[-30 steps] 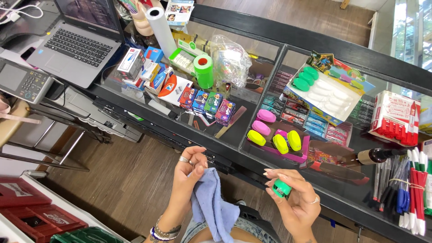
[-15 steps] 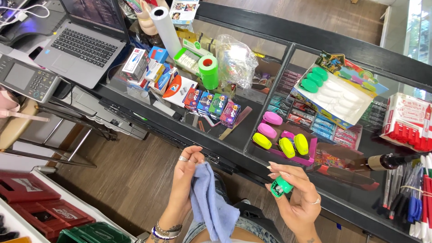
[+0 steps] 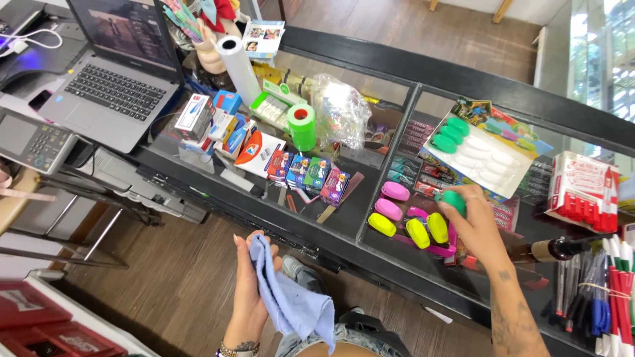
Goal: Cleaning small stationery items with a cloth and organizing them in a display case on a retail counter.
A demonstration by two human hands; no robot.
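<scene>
My left hand [image 3: 247, 291] holds a light blue cloth [image 3: 291, 301] in front of the black glass counter [image 3: 344, 246], below its front edge. My right hand [image 3: 477, 225] reaches over the glass top and grips a small green oval item [image 3: 453, 200]. Just to its left lie matching oval items on the glass: pink ones [image 3: 391, 200] and yellow ones [image 3: 423, 229]. Beyond the hand stands a white display card [image 3: 479, 153] with green and white ovals on it.
A laptop [image 3: 109, 86] and a card terminal [image 3: 33, 140] sit at the left. A green tape roll [image 3: 301, 125], a paper roll [image 3: 239, 69], a crumpled plastic bag [image 3: 340, 109] and small boxes [image 3: 307, 173] crowd the middle. Red packs [image 3: 582, 192] and pens [image 3: 612, 291] stand at the right.
My right hand has lifted from in front of the counter and reached forward over the glass with the green item. My left hand stays low, holding the cloth.
</scene>
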